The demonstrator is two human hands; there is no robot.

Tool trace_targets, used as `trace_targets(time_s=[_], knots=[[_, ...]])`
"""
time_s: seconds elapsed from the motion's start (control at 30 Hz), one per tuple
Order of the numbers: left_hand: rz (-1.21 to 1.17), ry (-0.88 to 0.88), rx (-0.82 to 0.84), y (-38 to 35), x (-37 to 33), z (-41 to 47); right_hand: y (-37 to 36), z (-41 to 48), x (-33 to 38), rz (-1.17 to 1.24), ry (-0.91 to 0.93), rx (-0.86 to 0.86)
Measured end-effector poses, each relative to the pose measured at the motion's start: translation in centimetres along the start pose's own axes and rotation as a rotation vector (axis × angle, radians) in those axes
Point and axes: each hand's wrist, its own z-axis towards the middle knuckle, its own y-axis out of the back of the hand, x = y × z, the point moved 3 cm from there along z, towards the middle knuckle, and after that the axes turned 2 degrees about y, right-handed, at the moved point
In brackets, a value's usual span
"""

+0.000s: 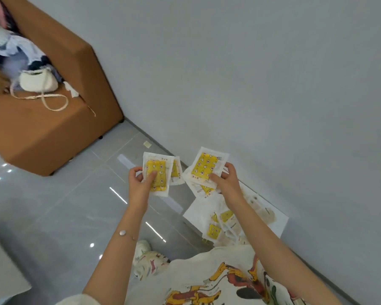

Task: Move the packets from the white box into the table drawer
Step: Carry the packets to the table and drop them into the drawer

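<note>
Since each hand is loaded, this looks like one haul gathered for the trip: the left grip (139,183) pinches two yellow-patterned packets (157,175), thumb across the front, fanned so neither slips; the right grip (226,180) is clamped on a thicker sheaf of packets (205,166) the same way; both hang above the floor, just over the white box (275,219) by the wall, where more loose packets (220,225) lie; the table drawer is out of view; a brown sofa (53,133) carrying a white handbag (39,81) stands well apart
</note>
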Motion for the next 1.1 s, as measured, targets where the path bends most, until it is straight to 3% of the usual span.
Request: trace_targets(time_s=[0.3, 0.5, 1.1], knots=[[-0.234, -0.018, -0.284, 24.1, -7.1, 4.7, -25.5, 0.6, 2.5, -0.011, -0.006, 0.209], [-0.322, -0.031, -0.461, 36.3, -9.8, 6.7, -40.4, 0.3, 3.4, -0.065, 0.025, 0.378], [-0.756, -0.063, -0.973, 53.7, -12.3, 12.6, -72.3, 4.8, 6.1, -0.413, 0.028, 0.947]])
